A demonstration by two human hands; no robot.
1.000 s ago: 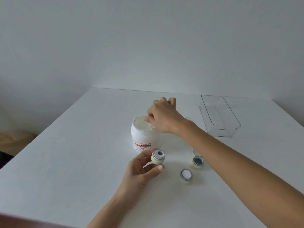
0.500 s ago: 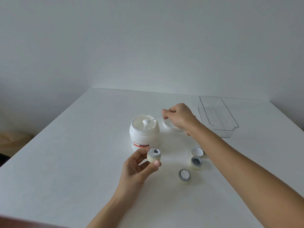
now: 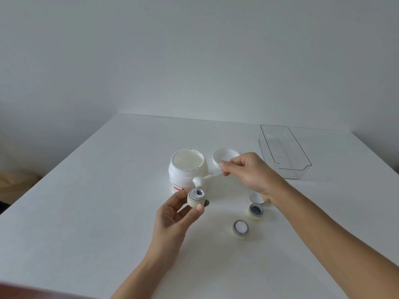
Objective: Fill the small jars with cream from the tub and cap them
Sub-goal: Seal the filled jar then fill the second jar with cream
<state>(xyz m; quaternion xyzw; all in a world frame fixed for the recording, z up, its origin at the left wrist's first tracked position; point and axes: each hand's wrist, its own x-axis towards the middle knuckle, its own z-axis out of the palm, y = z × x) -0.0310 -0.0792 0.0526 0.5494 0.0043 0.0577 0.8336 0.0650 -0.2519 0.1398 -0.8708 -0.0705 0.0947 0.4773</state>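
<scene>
Cream clings in a white blob to the bowl of a small clear spoon [image 3: 207,177], and a thin strand of it runs down into the mouth of a small jar [image 3: 196,197] held just below. The right hand [image 3: 251,172] pinches the spoon's handle between thumb and curled fingers, with the handle slanting down and left toward the jar. The left hand [image 3: 172,219] holds that jar off the worktop [image 3: 90,212], thumb on one side and fingertips on the other, with the jar tilted a little toward the camera. The jar is pale yellow with a grey threaded neck; a little white cream shows inside it against a dark interior.

Just behind the held jar stands the tub [image 3: 187,169], white, round-shouldered and uncapped, with cream visible inside and smears of it round the rim. Its label is partly hidden by the jar and spoon; the readable part says "UREA CREA", above an orange-red band. The tub's white lid [image 3: 224,157] lies upturned on the worktop just to the right of the tub, partly behind the right hand.

Near the right wrist, two more pale yellow jars sit on the worktop: one [image 3: 255,212] open with a dark inside, and the other [image 3: 240,229] nearer the camera, filled level with white cream. A small white cap [image 3: 254,198] lies just beyond the open one, partly under the wrist. A clear plastic tray [image 3: 282,151] rests at the far right of the worktop, well apart from the jars.
</scene>
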